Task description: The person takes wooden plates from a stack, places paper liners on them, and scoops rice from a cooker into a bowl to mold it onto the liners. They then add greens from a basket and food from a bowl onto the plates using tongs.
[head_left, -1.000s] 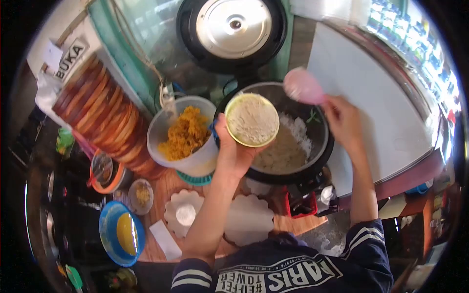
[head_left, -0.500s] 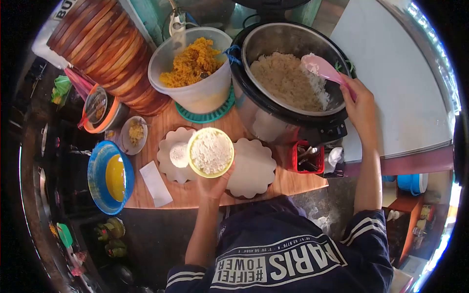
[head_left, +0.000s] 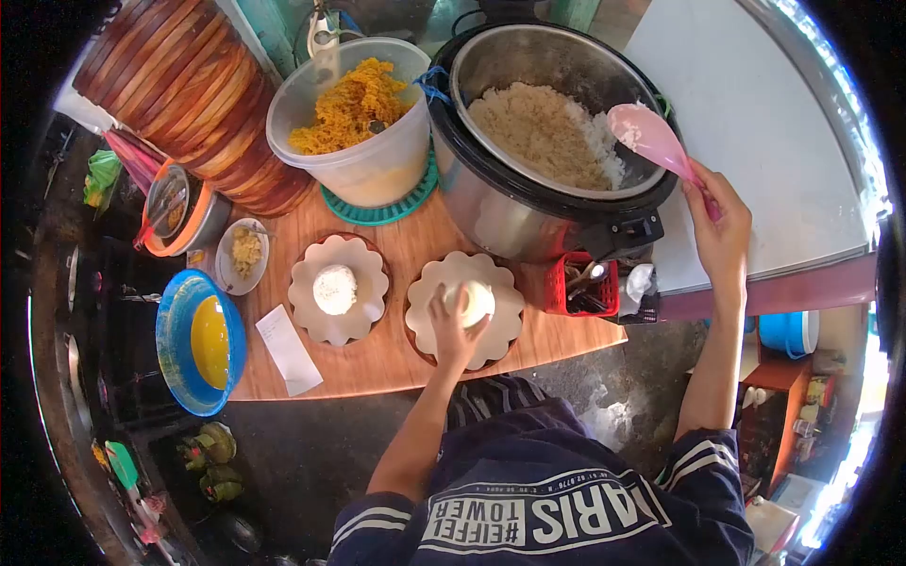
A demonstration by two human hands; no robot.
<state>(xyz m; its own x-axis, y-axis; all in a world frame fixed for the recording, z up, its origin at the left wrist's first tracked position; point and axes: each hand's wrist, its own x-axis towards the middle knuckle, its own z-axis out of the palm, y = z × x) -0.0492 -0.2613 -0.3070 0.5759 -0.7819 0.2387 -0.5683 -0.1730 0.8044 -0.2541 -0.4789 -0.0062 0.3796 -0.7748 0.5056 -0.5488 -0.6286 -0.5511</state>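
My left hand [head_left: 457,330] grips a small pale bowl [head_left: 475,304], which is turned upside down over the right-hand scalloped plate liner [head_left: 429,283]. Whether rice lies under the bowl is hidden. On the left scalloped liner [head_left: 319,325] sits a round mound of white rice [head_left: 335,290]. My right hand [head_left: 722,222] is closed on the handle of a pink rice paddle [head_left: 651,139], with some rice on its blade. The paddle is over the right rim of the large rice cooker [head_left: 491,222], whose pot holds rice [head_left: 543,137].
Behind the liners stands a white tub [head_left: 373,174] of yellow-orange food. A blue bowl [head_left: 175,330] of yellow liquid, a small dish [head_left: 225,259] and a paper slip [head_left: 288,349] are at the left. Wooden plates [head_left: 189,104] are stacked back left; a red basket [head_left: 555,288] stands right.
My left hand has moved right and turned the rice-filled bowl over onto the right liner. My right hand has shifted slightly right and down with the paddle. The view has shifted a little.
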